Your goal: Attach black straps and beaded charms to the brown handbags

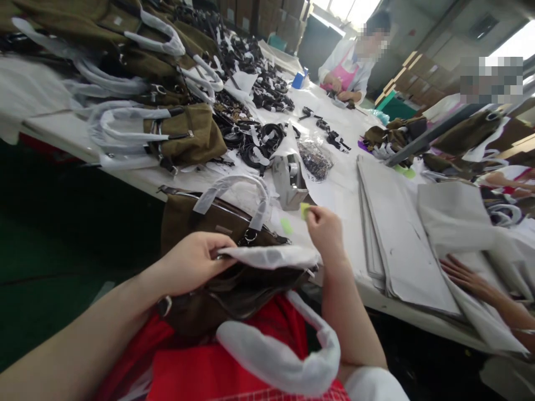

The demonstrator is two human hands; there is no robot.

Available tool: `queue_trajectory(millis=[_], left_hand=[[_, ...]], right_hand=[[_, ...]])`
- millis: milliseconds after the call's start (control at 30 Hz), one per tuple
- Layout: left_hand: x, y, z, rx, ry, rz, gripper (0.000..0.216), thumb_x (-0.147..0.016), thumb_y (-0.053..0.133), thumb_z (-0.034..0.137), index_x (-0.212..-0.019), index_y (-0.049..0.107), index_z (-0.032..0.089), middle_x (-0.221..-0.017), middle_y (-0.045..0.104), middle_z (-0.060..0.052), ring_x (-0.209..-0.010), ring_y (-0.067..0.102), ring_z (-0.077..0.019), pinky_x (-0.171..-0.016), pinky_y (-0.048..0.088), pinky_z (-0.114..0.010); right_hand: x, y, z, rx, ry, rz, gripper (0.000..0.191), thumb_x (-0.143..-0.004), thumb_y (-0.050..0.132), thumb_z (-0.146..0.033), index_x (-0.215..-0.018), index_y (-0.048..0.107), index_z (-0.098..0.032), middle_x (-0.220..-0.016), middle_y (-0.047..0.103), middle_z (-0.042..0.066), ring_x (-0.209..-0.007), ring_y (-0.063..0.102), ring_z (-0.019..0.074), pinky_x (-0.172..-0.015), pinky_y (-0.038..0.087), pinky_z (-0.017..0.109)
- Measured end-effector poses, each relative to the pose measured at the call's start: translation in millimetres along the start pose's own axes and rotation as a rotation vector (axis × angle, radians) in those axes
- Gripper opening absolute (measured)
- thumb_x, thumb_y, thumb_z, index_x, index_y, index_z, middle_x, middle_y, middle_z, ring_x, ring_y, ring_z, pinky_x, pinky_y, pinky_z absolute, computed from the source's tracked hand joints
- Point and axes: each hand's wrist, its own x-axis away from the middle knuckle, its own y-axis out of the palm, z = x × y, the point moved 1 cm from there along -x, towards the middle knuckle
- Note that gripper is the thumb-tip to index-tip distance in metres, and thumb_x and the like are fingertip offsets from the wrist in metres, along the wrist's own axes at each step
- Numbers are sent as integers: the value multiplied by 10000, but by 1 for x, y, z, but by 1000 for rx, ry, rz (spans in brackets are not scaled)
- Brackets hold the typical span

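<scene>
A dark brown handbag rests against my lap and the table edge, its top open. My left hand is closed on the bag's opening, at the left end of a white flap that lies across it. A white-wrapped handle loops over my red apron; the other wrapped handle stands up on the far side. Between thumb and fingers, my right hand pinches a small yellow-green slip above the table. Another green slip lies on the tabletop close by.
Beyond the bag stands a grey tape dispenser, beside a clear bag of small parts. Coiled black straps and brown bags heap up at left. Grey sheets lie at right, near another person's hand. A person works opposite.
</scene>
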Motion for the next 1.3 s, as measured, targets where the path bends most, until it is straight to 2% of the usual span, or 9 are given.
queue_trajectory(millis=[67, 133, 200, 300, 567, 833, 1067, 1200, 1300], left_hand=[[-9, -3, -7, 112, -29, 47, 354, -757, 671, 477, -896, 741, 160, -815, 746, -30, -772, 674, -224, -648, 479, -255], [-17, -4, -12, 159, -45, 43, 379, -741, 692, 496, -880, 739, 147, -794, 738, -30, -749, 668, -220, -644, 480, -260], [-21, -3, -12, 183, -38, 23, 371, -745, 696, 496, -848, 734, 142, -772, 728, -24, -715, 655, -202, -626, 475, -254], [-21, 1, -7, 203, 8, 11, 350, -769, 682, 485, -813, 722, 140, -733, 704, -12, -672, 632, -176, -590, 454, -238], [-15, 8, 1, 184, 56, 55, 316, -754, 660, 423, -816, 716, 118, -756, 707, -32, -714, 631, -189, -662, 467, -268], [-15, 11, -2, 156, 60, 26, 342, -780, 651, 452, -818, 707, 117, -703, 671, -18, -671, 610, -182, -631, 462, -263], [-12, 15, 0, 159, 66, -17, 411, -817, 629, 528, -836, 703, 124, -742, 685, -32, -703, 633, -196, -600, 480, -251], [-10, 13, -2, 206, 67, -36, 450, -826, 617, 553, -857, 693, 110, -783, 692, -58, -729, 639, -205, -609, 489, -262], [-9, 12, -3, 211, 65, -21, 466, -820, 620, 566, -850, 689, 106, -775, 683, -61, -718, 625, -199, -601, 480, -258]], right_hand=[[23, -29, -9, -384, -114, 341, 226, -946, 507, -250, -1045, 700, -187, -985, 714, 85, -847, 682, 205, -758, 542, 328], [47, -49, -25, -638, -301, 388, 185, -938, 559, -224, -1069, 690, -235, -1004, 700, 59, -809, 678, 183, -696, 544, 300], [63, -53, -45, -718, -535, 63, 210, -936, 574, -180, -1087, 697, -261, -983, 708, 41, -800, 683, 163, -674, 537, 262], [69, -32, -69, -510, -708, -418, 251, -970, 520, -157, -1118, 702, -245, -1007, 720, 45, -857, 687, 158, -744, 524, 247], [61, 22, -94, 50, -734, -694, 252, -971, 489, -151, -1067, 720, -184, -1037, 724, 96, -951, 675, 222, -849, 490, 300], [78, 26, -64, -37, -203, -645, 198, -908, 564, -206, -975, 735, -131, -999, 748, 140, -935, 695, 262, -861, 516, 345], [85, 83, -46, -850, 279, -751, 172, -894, 535, -191, -967, 686, -153, -807, 733, 42, -586, 648, 145, -569, 530, 251], [86, 99, -46, -938, 337, -659, 121, -846, 577, -198, -901, 675, -156, -695, 688, 13, -504, 591, 135, -487, 480, 234], [88, 89, -52, -813, 205, -597, 160, -815, 554, -147, -883, 698, -159, -752, 724, 40, -616, 649, 176, -566, 515, 267]])
